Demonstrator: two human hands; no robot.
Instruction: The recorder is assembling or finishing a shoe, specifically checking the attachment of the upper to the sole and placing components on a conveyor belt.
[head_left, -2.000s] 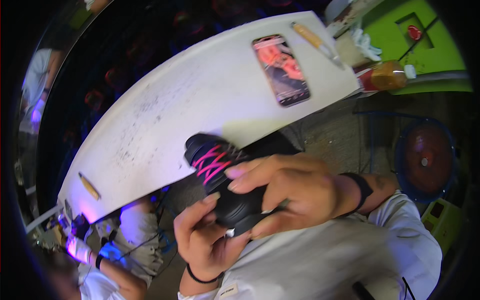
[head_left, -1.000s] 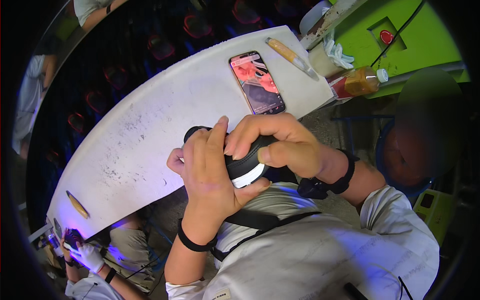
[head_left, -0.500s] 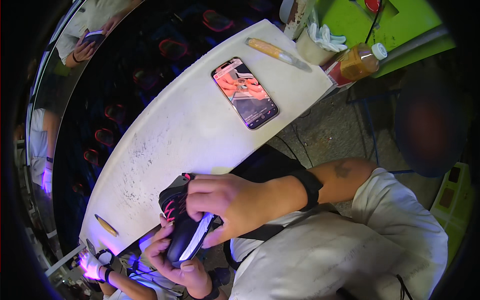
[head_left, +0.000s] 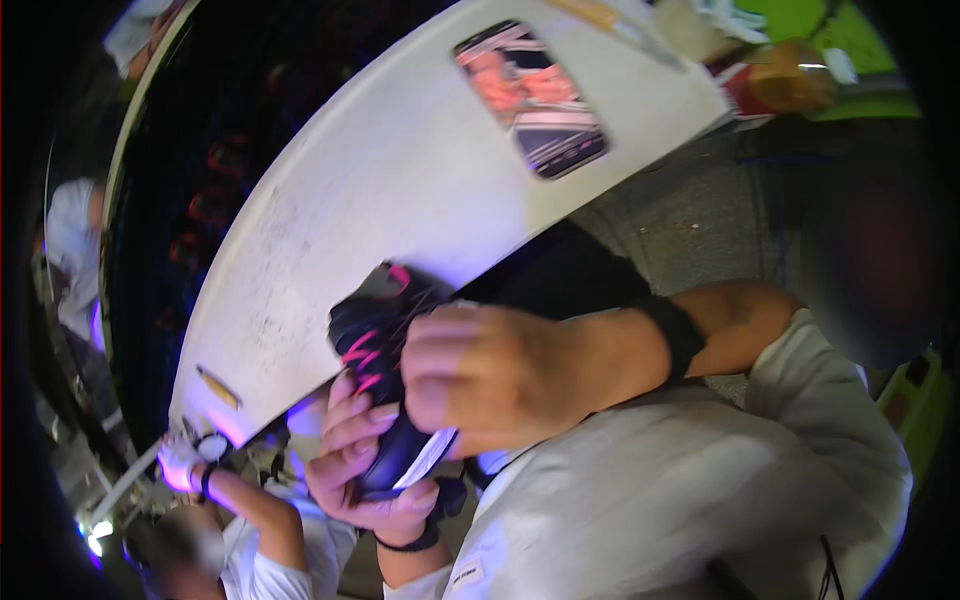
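The white desk (head_left: 300, 230) curves across the view, its upper end cut off by the frame; the dark space behind it (head_left: 230, 90) hides nearly everything but a few dim reddish shapes. On the desk you have a phone (head_left: 530, 100), its screen too smeared to read, and a yellow-handled tool (head_left: 605, 22) that runs out of the top edge. The amber bottle (head_left: 785, 78) and the white gloves (head_left: 735, 18) at upper right are blurred, the gloves cropped. A small yellow tool (head_left: 218, 388) lies near the desk's lower left end.

You hold the black shoe (head_left: 385, 325) before you, over the desk's near edge, its toe pointing toward you; whether it touches the desk you cannot tell. Your left hand (head_left: 345, 480) cups the toe end, its fingers (head_left: 360, 425) wrapped along the far side and the thumb on the near side. Your right hand (head_left: 500, 370) covers much of the shoe's middle; its fingers curl inward with the tips hidden, so you cannot tell what they pinch. Pink laces (head_left: 365, 345) and a white strip (head_left: 425, 460) along the sole show only in part. At lower left, a co-worker's gloved hand (head_left: 180, 462) is indistinct.
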